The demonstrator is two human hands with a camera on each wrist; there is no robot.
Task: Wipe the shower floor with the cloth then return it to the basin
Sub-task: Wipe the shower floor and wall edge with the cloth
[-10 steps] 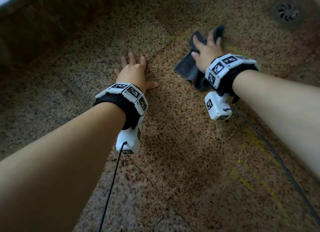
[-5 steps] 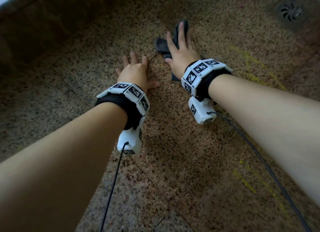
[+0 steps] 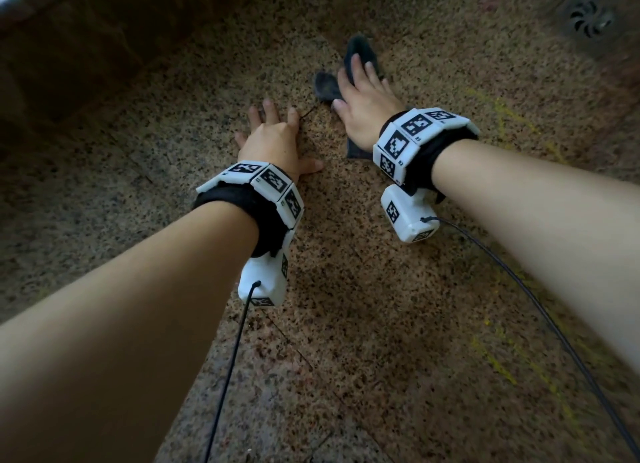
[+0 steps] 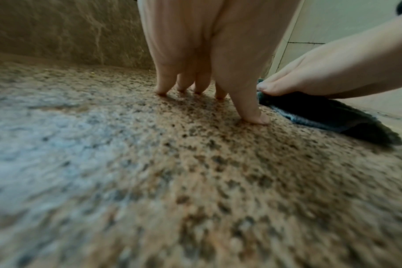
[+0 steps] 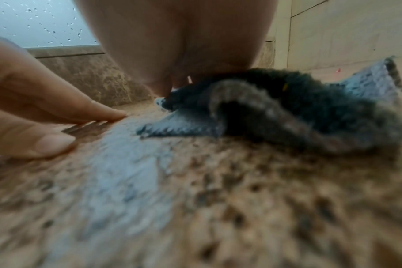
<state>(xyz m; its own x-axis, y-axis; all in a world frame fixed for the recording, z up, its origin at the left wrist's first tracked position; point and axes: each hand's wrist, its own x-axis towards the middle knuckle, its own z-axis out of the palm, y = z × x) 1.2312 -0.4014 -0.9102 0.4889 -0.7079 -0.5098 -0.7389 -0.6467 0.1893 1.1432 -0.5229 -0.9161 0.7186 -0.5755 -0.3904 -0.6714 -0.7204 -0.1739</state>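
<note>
Right hand [image 3: 365,111] flat, pressing cloth [image 3: 327,86] on floor [image 3: 346,324].

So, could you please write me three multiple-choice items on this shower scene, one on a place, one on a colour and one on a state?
1. Where is the drain in the head view?
A. top right corner
B. bottom left corner
C. between the two hands

2. What colour is the cloth?
A. bright yellow
B. white
C. dark grey-blue

3. What is the left hand doing?
A. gripping the cloth
B. resting flat on the floor, fingers spread
C. lifted clear of the floor

Answers:
1 A: the round grate sits at the top right, well beyond the right hand.
2 C: both wrist views show dark grey-blue pile.
3 B: its fingertips touch the speckled stone beside the cloth, which only the right hand presses.
</note>
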